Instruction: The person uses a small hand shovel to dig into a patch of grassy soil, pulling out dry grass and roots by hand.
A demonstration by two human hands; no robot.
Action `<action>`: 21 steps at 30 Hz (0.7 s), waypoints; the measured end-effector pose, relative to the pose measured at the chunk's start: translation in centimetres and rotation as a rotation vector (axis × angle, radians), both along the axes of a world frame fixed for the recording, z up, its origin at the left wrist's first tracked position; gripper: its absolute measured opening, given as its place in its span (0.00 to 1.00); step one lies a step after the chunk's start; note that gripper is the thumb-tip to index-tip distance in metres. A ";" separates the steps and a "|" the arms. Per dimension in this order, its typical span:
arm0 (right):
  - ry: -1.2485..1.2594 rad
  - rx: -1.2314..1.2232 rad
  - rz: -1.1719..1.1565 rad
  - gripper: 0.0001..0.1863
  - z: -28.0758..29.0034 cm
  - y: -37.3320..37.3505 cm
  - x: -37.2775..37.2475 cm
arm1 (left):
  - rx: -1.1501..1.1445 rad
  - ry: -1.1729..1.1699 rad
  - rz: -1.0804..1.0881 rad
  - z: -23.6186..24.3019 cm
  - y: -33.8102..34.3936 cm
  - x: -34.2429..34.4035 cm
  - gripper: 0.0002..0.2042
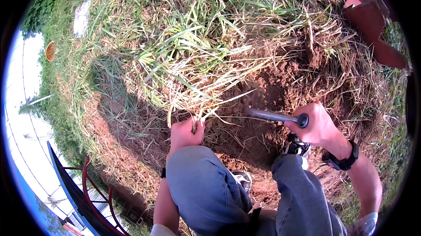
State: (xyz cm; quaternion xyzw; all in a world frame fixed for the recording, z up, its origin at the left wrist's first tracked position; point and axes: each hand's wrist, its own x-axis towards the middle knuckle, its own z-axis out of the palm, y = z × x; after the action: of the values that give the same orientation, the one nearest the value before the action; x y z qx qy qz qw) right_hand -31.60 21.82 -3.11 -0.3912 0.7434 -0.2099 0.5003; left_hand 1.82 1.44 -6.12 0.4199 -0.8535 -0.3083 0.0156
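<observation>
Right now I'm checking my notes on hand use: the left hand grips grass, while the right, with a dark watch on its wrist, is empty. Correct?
Not quite: the right hand isn't empty; the head view shows it holding a tool. The rest stands: the left hand grips grass, and the right wears a dark watch.

The left grip (pixel 186 133) is at the base of a grass clump (pixel 184 78), before the left knee (pixel 197 174). To its right, over bare soil (pixel 245 137), a hand tool (pixel 267 114) points leftward from the right grip (pixel 315 124). Angular panels (pixel 368 21) lie ahead, far right.
</observation>
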 end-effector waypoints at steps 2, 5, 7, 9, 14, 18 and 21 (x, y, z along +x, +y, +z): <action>0.051 -0.081 -0.040 0.15 -0.7 1.6 1.7 | 0.021 0.006 0.007 -0.9 0.0 0.4 0.13; 0.041 -0.118 -0.169 0.16 -1.7 3.9 4.6 | -0.054 -0.039 -0.054 -0.3 0.0 0.5 0.13; 0.071 -0.123 -0.187 0.15 -1.3 4.4 5.1 | -0.091 -0.044 -0.067 -0.6 0.1 0.2 0.14; 0.057 -0.107 -0.203 0.14 -1.2 4.7 5.6 | -0.110 -0.055 -0.078 -0.7 0.0 0.2 0.14; 0.104 -0.261 -0.208 0.14 -3.1 6.7 6.0 | -0.100 -0.090 -0.129 -0.2 -0.2 0.3 0.14; 0.102 -0.276 -0.190 0.14 -3.9 6.9 6.0 | -0.052 -0.088 -0.068 0.1 -0.2 0.2 0.15; 0.098 -0.278 -0.197 0.14 -3.7 6.7 6.0 | -0.079 -0.077 -0.081 -0.5 -0.2 0.8 0.15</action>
State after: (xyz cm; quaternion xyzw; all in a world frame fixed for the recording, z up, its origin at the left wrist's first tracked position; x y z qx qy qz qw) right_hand -25.58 28.54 -6.76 -0.3916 0.7655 -0.3395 0.3813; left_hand 2.60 1.19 -6.58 0.3957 -0.8813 -0.2581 -0.0132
